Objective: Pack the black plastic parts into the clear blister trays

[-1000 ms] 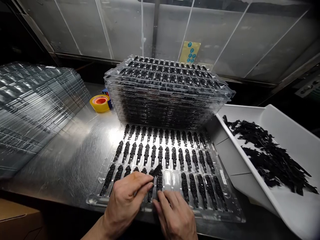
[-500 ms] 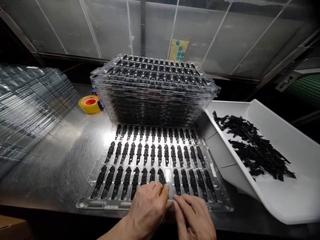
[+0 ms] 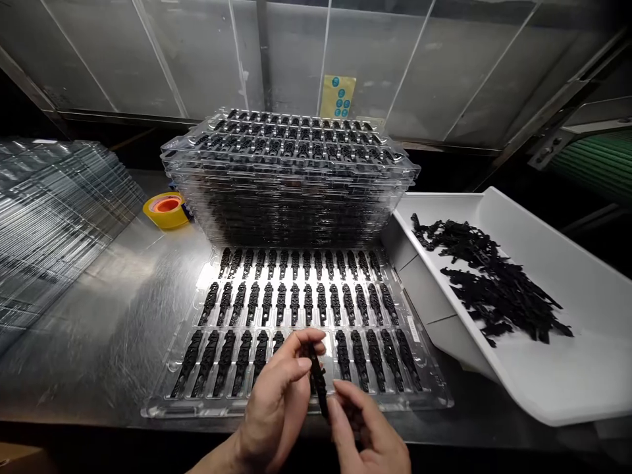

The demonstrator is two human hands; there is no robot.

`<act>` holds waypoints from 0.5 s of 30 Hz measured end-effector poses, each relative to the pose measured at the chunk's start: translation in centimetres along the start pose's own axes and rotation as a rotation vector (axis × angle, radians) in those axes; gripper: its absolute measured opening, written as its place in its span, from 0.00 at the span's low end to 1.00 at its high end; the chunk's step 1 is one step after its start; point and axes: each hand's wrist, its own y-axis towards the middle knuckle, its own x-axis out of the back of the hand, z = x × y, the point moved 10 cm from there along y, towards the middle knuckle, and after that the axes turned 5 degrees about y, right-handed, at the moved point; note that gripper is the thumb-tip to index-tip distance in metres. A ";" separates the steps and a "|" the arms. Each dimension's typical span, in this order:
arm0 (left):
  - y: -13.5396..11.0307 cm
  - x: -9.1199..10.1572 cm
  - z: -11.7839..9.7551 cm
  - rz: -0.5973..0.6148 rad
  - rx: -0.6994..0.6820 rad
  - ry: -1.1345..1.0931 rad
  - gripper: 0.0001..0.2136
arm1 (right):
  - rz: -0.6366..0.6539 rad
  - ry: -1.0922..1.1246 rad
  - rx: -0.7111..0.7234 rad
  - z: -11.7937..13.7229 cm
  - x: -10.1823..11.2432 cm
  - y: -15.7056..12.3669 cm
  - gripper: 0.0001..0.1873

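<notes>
My left hand [image 3: 276,395] pinches a slim black plastic part [image 3: 318,382] between thumb and fingers, tilted above the front row of a clear plastic tray [image 3: 187,407]. At the part's lower end, my right hand [image 3: 368,424] has its thumb and forefinger curled in against it; the exact contact is partly hidden. Rows of similar black parts [image 3: 241,362] lie in the tray's slots. Both hands cover some front-row slots near the middle.
Behind the tray rises a stack of filled clear trays [image 3: 291,197]. A white bin [image 3: 533,388] with loose black parts [image 3: 503,289] stands at right. More stacked trays [image 3: 59,217] and a yellow tape roll [image 3: 165,210] are at left on the metal table [image 3: 123,342].
My left hand has turned and lifted a black part from over the front row, tilting it up between its fingers. My right hand has moved slightly left and down beside it. The view has shifted slightly.
</notes>
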 end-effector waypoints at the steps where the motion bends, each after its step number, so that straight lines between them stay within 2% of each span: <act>1: 0.2 0.3 0.0 -0.003 -0.030 0.115 0.17 | 0.014 0.005 -0.076 -0.9 0.2 0.4 0.13; 4: 0.5 1.0 -1.4 -0.025 -0.230 0.692 0.17 | 0.078 -0.021 -0.183 -2.5 0.6 1.8 0.18; 6: -0.2 0.3 -2.7 -0.024 -0.454 1.081 0.15 | 0.158 -0.104 -0.166 -2.5 0.4 2.7 0.17; 8: -1.1 -0.5 -3.2 -0.024 -0.645 1.334 0.12 | 0.274 -0.209 -0.121 -2.1 -0.5 3.5 0.16; 11: -1.9 -1.2 -2.7 -0.013 -0.759 1.505 0.12 | 0.391 -0.303 -0.051 -1.4 -1.4 4.1 0.15; 15: -2.8 -2.4 -3.1 0.044 -0.897 1.554 0.16 | 0.417 -0.270 0.052 0.8 -1.0 4.4 0.14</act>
